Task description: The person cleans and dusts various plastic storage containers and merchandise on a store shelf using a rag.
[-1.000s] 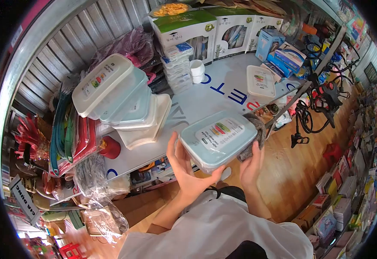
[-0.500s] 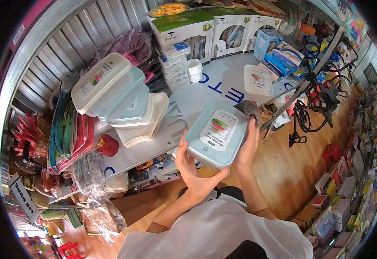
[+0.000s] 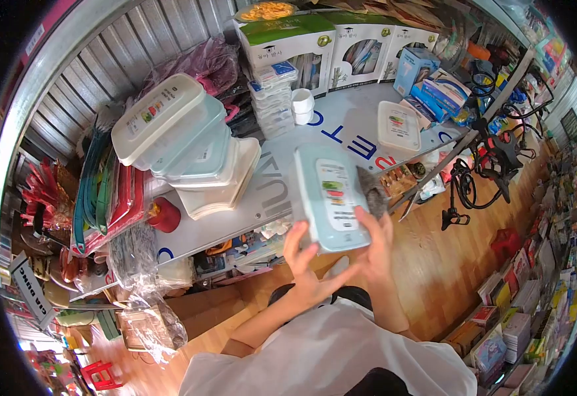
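A food container with a light-blue lid [image 3: 331, 231] and a printed label is tilted in front of me, slightly blurred. My right hand [image 3: 375, 247] grips its lower right side, fingers over the lid. A grey fuzzy cloth [image 3: 373, 195] sticks out along the container's right side, partly hidden behind it. My left hand [image 3: 311, 270] is at the lower left corner, fingers spread, with no firm hold visible. On the left of the metal table [image 3: 216, 241] stand stacked containers [image 3: 192, 145] with white and light-blue lids. Another white-lidded container [image 3: 399, 125] lies at the right.
White-green boxes [image 3: 288, 49], clear packs [image 3: 274, 99] and white cups [image 3: 303, 105] line the back. A red item [image 3: 163, 215] and hanging trays [image 3: 113, 191] are at the left. Black cables and holders [image 3: 493, 158] hang off the right edge. Shelves of goods [image 3: 516, 330] stand further right.
The container has turned more upright and shifted slightly. My left hand has slid down from its left side, fingers spreading. My right hand has moved lower, its fingers now over the lid.
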The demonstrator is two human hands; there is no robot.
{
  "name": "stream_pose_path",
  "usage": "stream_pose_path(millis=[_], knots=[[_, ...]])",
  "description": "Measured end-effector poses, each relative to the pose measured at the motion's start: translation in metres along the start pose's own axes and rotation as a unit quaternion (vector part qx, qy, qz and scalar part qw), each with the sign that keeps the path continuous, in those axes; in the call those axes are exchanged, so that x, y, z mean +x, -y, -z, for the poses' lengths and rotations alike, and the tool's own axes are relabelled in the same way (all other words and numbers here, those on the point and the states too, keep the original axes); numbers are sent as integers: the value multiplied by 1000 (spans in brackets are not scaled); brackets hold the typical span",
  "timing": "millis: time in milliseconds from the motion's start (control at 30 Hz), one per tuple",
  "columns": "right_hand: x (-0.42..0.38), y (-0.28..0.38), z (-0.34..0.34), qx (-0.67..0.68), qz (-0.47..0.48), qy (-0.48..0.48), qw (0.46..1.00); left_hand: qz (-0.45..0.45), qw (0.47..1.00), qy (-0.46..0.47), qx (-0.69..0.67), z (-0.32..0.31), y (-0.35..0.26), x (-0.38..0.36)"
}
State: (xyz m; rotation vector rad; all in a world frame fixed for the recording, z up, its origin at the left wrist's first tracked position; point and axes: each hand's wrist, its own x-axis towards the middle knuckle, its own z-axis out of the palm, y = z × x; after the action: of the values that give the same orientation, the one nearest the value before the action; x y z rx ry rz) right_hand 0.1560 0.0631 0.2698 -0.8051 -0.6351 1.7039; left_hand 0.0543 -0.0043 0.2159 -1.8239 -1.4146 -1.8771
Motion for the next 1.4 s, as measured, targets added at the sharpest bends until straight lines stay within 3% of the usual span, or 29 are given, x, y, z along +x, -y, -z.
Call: stream_pose_path(millis=[133,233,333,367,467,567,667,700,867,1067,1167,1267,1367,1400], knots=[[15,25,32,-63,46,65,995,153,960,-34,-232,18,9,12],[19,42,60,-190,42,166,967,291,938,-47,-182,38,18,50],[16,41,65,-280,52,225,932,396,834,173,-344,53,35,60],[15,37,60,-290,113,236,921,419,795,236,-369,56,32,65],[20,37,61,-389,212,234,865,499,728,221,-414,51,25,66],[21,22,64,-294,132,143,936,521,735,137,-412,45,22,60],[17,19,52,-143,116,59,981,550,735,42,-394,44,22,57],[14,18,47,-154,156,62,974,540,742,22,-397,44,23,56],[-11,-7,39,-171,170,31,970,489,771,-119,-390,32,24,46],[-35,-7,34,-208,161,15,965,479,752,-229,-391,26,13,39],[-36,-20,65,-173,95,-1,980,457,745,-256,-413,25,24,32],[-34,-29,55,8,77,-120,990,488,706,-248,-450,26,22,34],[-28,-34,61,50,65,34,996,534,669,-169,-488,20,8,29],[-32,-46,59,37,67,12,997,544,673,-126,-484,16,3,24]])
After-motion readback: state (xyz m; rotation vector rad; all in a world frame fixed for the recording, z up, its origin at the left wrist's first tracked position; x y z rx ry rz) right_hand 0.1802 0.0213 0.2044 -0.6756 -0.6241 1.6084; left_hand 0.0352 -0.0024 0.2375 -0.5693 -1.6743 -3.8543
